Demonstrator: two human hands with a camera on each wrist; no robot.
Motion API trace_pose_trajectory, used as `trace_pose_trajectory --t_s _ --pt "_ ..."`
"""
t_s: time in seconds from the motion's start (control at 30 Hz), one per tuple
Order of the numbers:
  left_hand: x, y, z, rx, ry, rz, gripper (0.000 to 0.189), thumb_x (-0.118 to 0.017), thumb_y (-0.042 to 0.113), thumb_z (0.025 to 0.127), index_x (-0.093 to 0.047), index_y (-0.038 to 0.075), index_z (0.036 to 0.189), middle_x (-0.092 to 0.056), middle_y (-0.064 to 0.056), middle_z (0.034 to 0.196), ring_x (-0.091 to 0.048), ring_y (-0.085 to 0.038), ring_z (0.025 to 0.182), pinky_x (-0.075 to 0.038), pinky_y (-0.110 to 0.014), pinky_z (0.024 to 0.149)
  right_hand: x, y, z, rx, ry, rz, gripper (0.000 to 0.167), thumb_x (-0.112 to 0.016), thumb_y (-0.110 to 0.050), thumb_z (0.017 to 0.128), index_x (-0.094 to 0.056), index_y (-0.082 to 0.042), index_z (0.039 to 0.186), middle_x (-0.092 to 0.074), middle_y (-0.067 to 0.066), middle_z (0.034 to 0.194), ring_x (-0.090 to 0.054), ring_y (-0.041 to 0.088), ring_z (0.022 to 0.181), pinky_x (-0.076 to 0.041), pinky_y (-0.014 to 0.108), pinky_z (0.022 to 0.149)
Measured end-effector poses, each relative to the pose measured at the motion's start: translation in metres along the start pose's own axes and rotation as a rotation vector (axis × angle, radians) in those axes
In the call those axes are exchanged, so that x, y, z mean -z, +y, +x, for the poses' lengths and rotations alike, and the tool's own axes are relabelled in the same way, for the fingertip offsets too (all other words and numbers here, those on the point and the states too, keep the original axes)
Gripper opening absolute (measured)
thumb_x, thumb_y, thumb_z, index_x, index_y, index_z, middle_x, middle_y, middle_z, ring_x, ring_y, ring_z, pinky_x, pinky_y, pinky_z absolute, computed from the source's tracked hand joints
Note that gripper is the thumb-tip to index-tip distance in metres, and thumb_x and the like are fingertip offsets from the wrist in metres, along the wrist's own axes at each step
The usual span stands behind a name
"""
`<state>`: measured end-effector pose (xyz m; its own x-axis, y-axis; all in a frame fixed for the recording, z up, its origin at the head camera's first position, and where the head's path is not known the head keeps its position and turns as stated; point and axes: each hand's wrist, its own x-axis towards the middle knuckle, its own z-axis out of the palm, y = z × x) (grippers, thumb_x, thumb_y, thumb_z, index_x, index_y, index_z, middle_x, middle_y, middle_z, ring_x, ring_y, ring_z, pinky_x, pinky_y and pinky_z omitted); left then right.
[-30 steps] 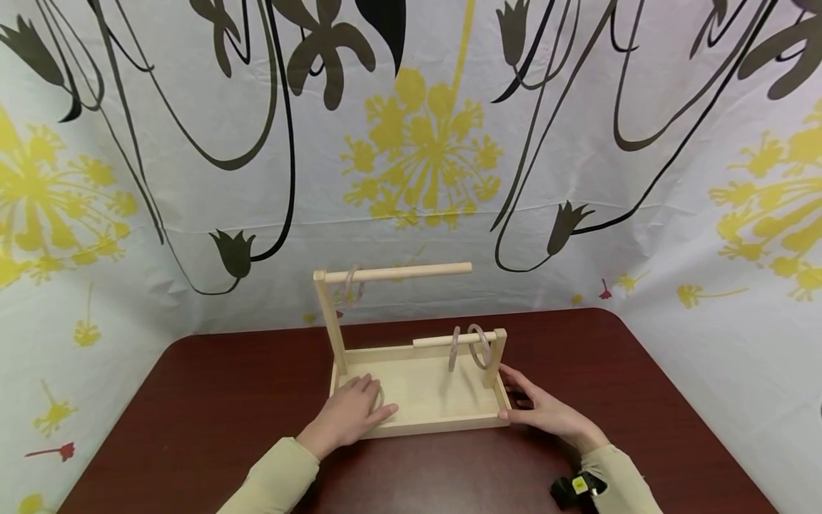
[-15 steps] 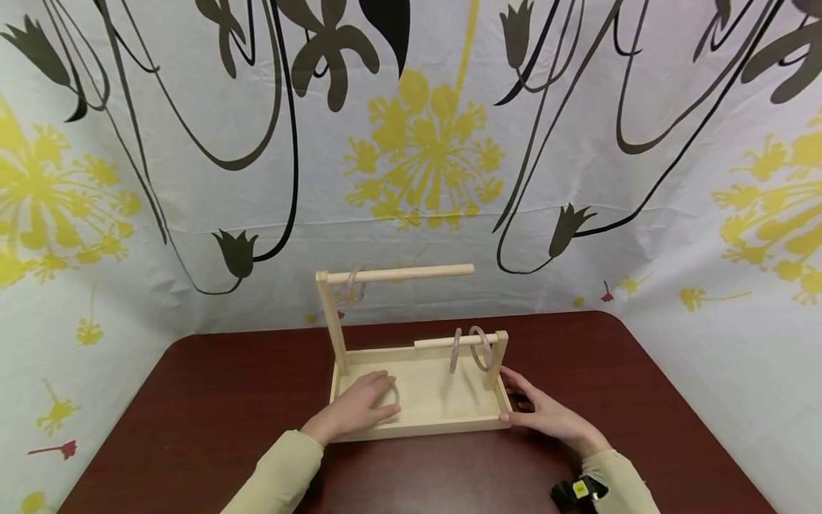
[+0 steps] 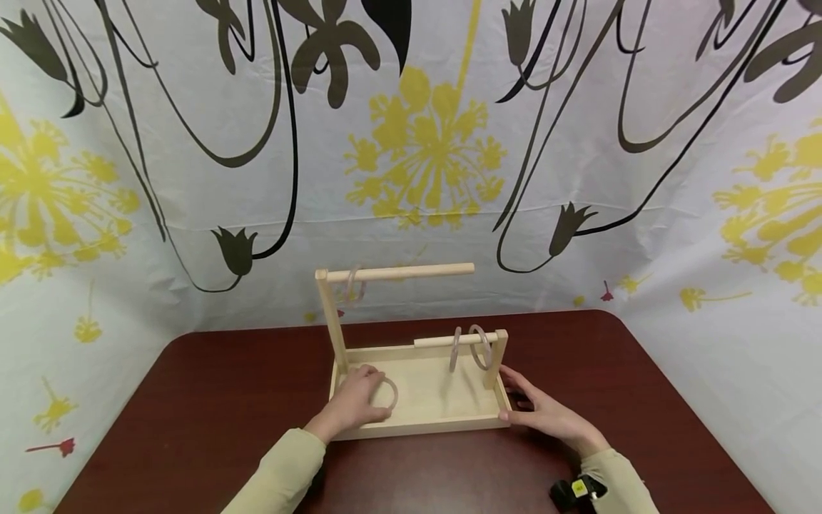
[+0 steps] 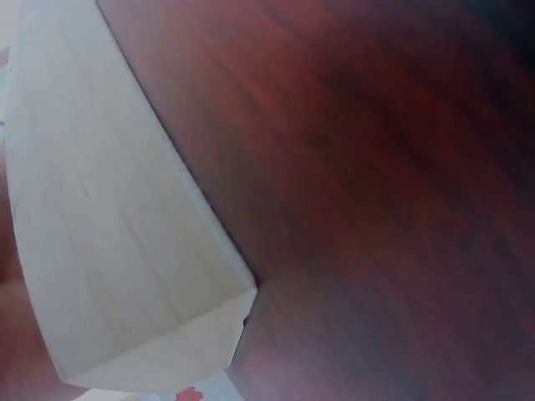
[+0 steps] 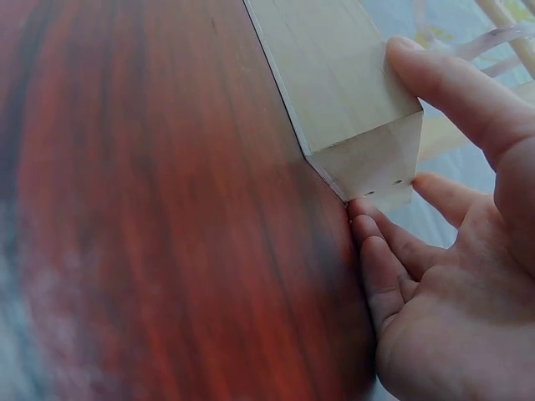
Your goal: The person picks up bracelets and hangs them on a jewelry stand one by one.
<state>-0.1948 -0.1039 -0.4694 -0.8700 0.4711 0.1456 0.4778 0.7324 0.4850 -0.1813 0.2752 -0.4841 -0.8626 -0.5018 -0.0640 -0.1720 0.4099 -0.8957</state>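
A light wooden tray (image 3: 443,425) carries a tall post with an upper rod (image 3: 411,271) and a short post with a lower rod (image 3: 430,343). A pale ring (image 3: 396,394) lies flat on the tray floor at the left. My left hand (image 3: 349,401) is over the tray's front left, thumb and fingers spread at the ring's left side, which they partly cover. My right hand (image 3: 549,414) holds the tray's front right corner. In the right wrist view its thumb (image 5: 451,88) rests on the front wall, the other fingers against the side.
Two rings hang on the lower rod, a thin-looking ring (image 3: 454,350) and a rounder ring (image 3: 489,353). Ring shapes (image 3: 349,287) hang near the upper rod's left end. The dark red table (image 3: 244,385) meets a flower-patterned cloth (image 3: 411,157) behind.
My left hand slid right across the tray floor with the ring, then drew back slightly left, uncovering more of the ring. The right hand stays at the corner.
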Motion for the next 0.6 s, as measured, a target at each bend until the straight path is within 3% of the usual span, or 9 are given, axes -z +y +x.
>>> trace_pose_trajectory --t_s 0.13,0.3,0.6 --pt "0.0008 -0.0008 0.0001 -0.011 0.016 -0.008 0.052 -0.079 0.021 0.074 -0.063 -0.006 0.116 -0.056 -0.02 0.114 -0.051 -0.038 0.106 -0.044 -0.051 0.088 -0.0008 -0.0008 -0.0001 0.015 -0.005 0.0 0.08 -0.065 -0.016 0.094 -0.015 -0.009 0.155 -0.029 0.025 0.147 -0.032 0.042 0.131 -0.037 0.045 0.099" --pt "-0.0001 -0.0037 0.0009 -0.015 0.048 -0.095 0.052 -0.076 0.02 0.078 -0.061 -0.009 0.119 -0.057 -0.023 0.115 -0.053 -0.038 0.107 -0.043 -0.052 0.091 -0.0012 -0.0023 -0.0011 0.006 -0.004 0.004 0.08 -0.065 -0.016 0.094 -0.014 -0.008 0.155 -0.029 0.026 0.147 -0.031 0.042 0.132 -0.036 0.049 0.099" --pt "0.0043 -0.0046 0.0015 0.081 0.079 -0.273 0.056 -0.076 0.026 0.083 -0.059 -0.005 0.126 -0.055 -0.021 0.124 -0.054 -0.036 0.108 -0.045 -0.05 0.089 -0.0008 -0.003 -0.0013 0.004 -0.004 0.017 0.08 -0.065 -0.015 0.094 -0.014 -0.009 0.155 -0.029 0.026 0.147 -0.031 0.042 0.132 -0.036 0.046 0.099"
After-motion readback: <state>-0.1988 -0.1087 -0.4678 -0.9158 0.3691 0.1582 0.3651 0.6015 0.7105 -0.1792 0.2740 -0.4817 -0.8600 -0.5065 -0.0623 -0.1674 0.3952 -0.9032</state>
